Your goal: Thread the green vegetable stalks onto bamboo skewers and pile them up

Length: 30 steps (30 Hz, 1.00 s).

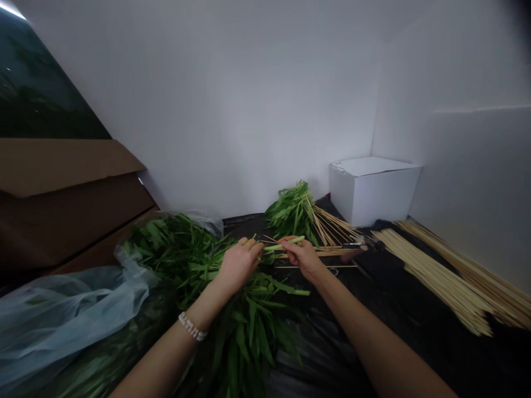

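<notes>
Between my two hands a pale green leafy stalk (272,248) lies nearly level, its cut end pointing right. My left hand (241,258) is closed on its leafier part, over a heap of green leaves (182,243). Fingers of my right hand (299,255) pinch the stalk near the cut end. A thin stick shows just behind my right fingers; whether they hold it too I cannot tell. More leafy stalks (257,326) hang below my left hand. Behind my hands lies a bundle of leaves on thin sticks (292,207).
Several loose sticks (336,251) lie right of my right hand, near a metal tool (352,245). Piles of pale sticks (435,282) lie at the right. A white box (384,190) stands behind. At left are a plastic bag (83,304) and cardboard box (62,166). Black sheeting (319,342) covers the surface.
</notes>
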### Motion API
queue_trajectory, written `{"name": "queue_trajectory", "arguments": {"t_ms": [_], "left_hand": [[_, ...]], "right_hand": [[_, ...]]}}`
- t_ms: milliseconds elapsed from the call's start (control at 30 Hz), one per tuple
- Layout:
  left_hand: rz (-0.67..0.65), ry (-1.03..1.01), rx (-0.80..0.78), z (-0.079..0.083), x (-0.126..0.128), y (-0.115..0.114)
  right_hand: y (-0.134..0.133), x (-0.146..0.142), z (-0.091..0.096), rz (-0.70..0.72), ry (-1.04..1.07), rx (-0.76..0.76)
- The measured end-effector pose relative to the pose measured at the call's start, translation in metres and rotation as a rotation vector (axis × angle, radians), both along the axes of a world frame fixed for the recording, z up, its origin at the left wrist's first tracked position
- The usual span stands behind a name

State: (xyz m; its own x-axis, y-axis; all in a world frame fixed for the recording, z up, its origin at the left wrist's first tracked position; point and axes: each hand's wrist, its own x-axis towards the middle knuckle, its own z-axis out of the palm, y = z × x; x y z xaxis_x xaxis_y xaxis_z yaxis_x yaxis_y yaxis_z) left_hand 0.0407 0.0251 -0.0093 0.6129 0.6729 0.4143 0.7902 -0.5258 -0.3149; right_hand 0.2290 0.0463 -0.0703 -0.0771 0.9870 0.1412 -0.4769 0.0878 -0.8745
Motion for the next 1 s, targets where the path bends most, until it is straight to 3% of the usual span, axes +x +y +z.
{"name": "queue_trajectory", "arguments": {"t_ms": [233,333,467,533,667,833,933,1000], "left_hand": [[0.058,-0.086,-0.058,0.000,0.001,0.006],[0.118,-0.354,-0.128,0.001,-0.008,0.014],[0.357,-0.827,-0.153,0.013,-0.039,0.026],[0.316,-0.914,-0.116,0.022,-0.057,0.027],[0.191,-0.950,-0.057,0.037,-0.080,0.021],[0.105,-1.059,-0.002,0.056,-0.089,0.003],[0.159,-0.918,-0.001,0.069,-0.088,-0.011],[0.185,-0.769,-0.094,0.071,-0.084,-0.020]], "right_hand": [[-0.003,-0.006,-0.001,0.030,-0.019,-0.014],[-0.002,-0.005,-0.001,0.041,0.019,-0.013],[0.008,0.009,-0.002,-0.029,0.221,-0.104],[0.013,0.017,-0.004,-0.035,0.276,-0.119],[0.019,0.022,-0.010,-0.003,0.345,-0.137],[0.020,0.020,-0.015,0.056,0.373,-0.161],[0.022,0.019,-0.018,0.080,0.386,-0.184],[0.023,0.019,-0.019,0.094,0.396,-0.197]]}}
